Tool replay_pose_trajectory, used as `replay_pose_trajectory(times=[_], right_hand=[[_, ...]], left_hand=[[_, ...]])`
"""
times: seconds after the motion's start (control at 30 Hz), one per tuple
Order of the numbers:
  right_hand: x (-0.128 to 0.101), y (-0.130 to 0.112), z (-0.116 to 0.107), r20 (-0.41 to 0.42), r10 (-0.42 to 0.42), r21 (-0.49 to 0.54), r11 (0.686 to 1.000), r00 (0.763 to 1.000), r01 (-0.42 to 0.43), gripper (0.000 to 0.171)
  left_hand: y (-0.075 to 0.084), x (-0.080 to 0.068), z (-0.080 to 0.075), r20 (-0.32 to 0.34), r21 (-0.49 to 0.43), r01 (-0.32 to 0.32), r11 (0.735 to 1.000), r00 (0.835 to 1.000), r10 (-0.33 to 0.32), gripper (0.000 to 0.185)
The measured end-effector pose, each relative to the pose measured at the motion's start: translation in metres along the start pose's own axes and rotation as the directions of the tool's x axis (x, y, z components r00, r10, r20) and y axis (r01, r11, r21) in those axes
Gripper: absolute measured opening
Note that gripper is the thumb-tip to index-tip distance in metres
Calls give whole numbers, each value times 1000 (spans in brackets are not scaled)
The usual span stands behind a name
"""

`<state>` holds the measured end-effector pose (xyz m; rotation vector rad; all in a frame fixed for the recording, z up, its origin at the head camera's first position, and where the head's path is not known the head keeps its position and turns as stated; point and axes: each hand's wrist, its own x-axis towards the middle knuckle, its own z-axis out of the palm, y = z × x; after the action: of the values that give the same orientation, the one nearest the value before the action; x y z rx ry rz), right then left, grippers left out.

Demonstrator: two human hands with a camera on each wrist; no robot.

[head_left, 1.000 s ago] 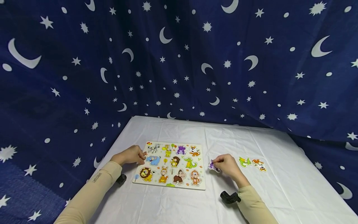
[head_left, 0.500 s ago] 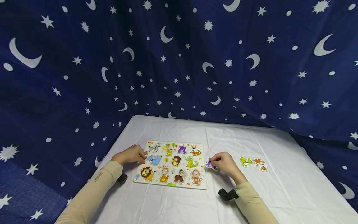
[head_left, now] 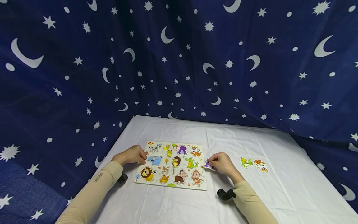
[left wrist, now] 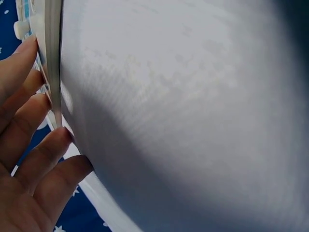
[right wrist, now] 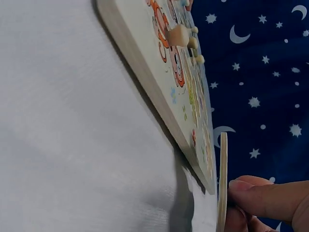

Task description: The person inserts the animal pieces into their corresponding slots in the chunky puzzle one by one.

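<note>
Two loose animal pieces, a green one (head_left: 245, 161) and an orange one (head_left: 260, 165), lay toward the right edge of the tabletop (head_left: 279, 193) in the head view; my right hand (head_left: 222, 163) pinched a purple piece (head_left: 208, 165) just off the right edge of the puzzle board (head_left: 172, 165); my left hand (head_left: 131, 154) rested curled at the board's left edge; by my reckoning most slots were filled and three pieces remained out. From the left wrist, my fingers (left wrist: 34, 145) curled against the thin board edge (left wrist: 52, 63), touching it, gripping nothing I could make out. From the right wrist, fingertips (right wrist: 260, 195) clamped the flat piece (right wrist: 222, 183) upright beside the board's corner (right wrist: 205, 179); pegs (right wrist: 181, 35) stood on seated pieces.
</note>
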<state>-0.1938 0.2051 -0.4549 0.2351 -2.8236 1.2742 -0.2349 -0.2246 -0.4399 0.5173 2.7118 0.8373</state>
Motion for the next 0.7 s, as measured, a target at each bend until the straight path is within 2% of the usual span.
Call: replay_pose_trajectory(times=[0.37, 0.7], right_hand=[[5, -7, 1, -11, 5, -27, 1000, 1000, -5, 6], [12, -14, 4, -4, 9, -16, 1000, 1000, -9, 5]], left_hand=[[-1, 0, 0, -8, 18, -21, 1000, 1000, 21, 9], [-1, -1, 0, -12, 2, 1, 1000, 1000, -1, 9]])
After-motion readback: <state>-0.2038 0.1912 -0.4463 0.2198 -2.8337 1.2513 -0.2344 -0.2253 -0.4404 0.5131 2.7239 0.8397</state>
